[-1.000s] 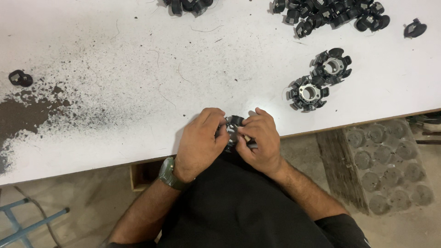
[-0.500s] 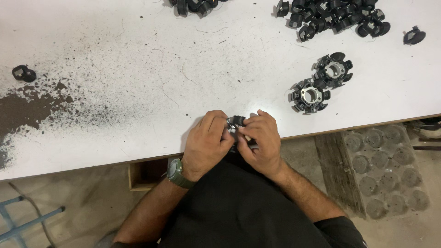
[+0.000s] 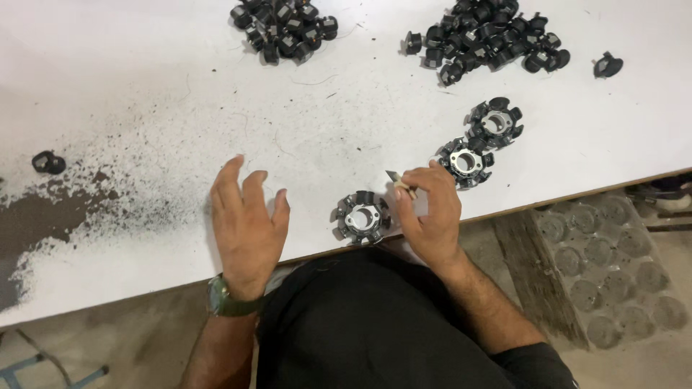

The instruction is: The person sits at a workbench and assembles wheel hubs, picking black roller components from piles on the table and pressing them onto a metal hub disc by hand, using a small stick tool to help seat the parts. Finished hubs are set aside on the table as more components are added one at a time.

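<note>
A black star-shaped ring part with a metal centre (image 3: 360,216) lies on the white table (image 3: 144,108) near its front edge, between my hands. My left hand (image 3: 246,225) hovers to its left with fingers spread and nothing in it. My right hand (image 3: 429,212) is just right of the part and pinches a small blade-like tool (image 3: 401,183) between thumb and fingers. Two more ring parts (image 3: 463,161) (image 3: 496,123) sit further right.
Piles of small black pieces lie at the far edge, one at the middle (image 3: 285,29) and one at the right (image 3: 490,43). Single black pieces sit at the far right (image 3: 608,66) and left (image 3: 48,163). Dark dust covers the table's left. A moulded tray (image 3: 620,274) lies on the floor.
Both hands held the ring part together at the table edge; now it lies on the table. My left hand has let go and opened; my right hand keeps the small tool.
</note>
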